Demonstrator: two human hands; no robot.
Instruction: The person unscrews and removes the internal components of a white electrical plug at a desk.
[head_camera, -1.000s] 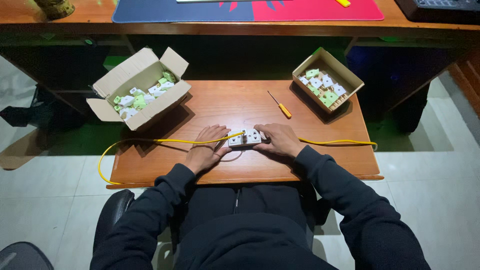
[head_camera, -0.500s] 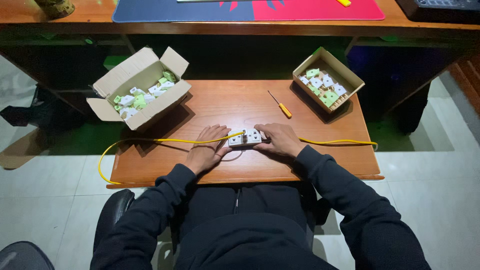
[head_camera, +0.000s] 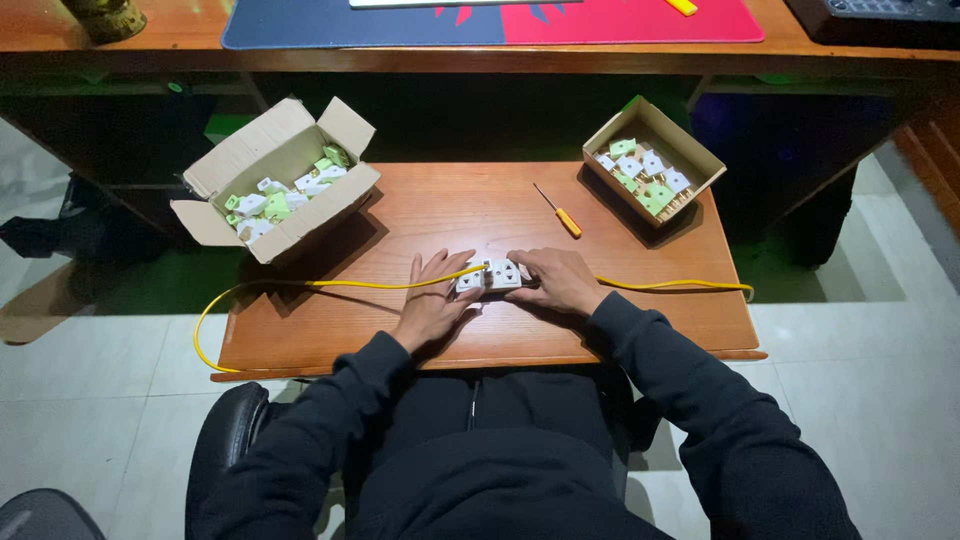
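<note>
A small wooden table (head_camera: 480, 215) stands on pale tile before a long desk (head_camera: 480, 55). 2 cardboard boxes, one far left of the hands (head_camera: 275, 180) and one far right (head_camera: 655, 160), hold white-green parts. A yellow cable (head_camera: 300, 287) trails outward. Left hand (head_camera: 435, 298) and right hand (head_camera: 555, 278) lie flat-fingered, pressing a white socket block (head_camera: 490, 276) between them; judging by that, assembly looks midway. An orange screwdriver (head_camera: 560, 213) lies just beyond, untouched.

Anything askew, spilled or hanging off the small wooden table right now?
Only the yellow cable: it loops past the table's left edge and droops over the floor. Both cardboard boxes, left and right, overhang the back corners. Nothing has spilled; both hands, left and right, rest on the white socket.
</note>
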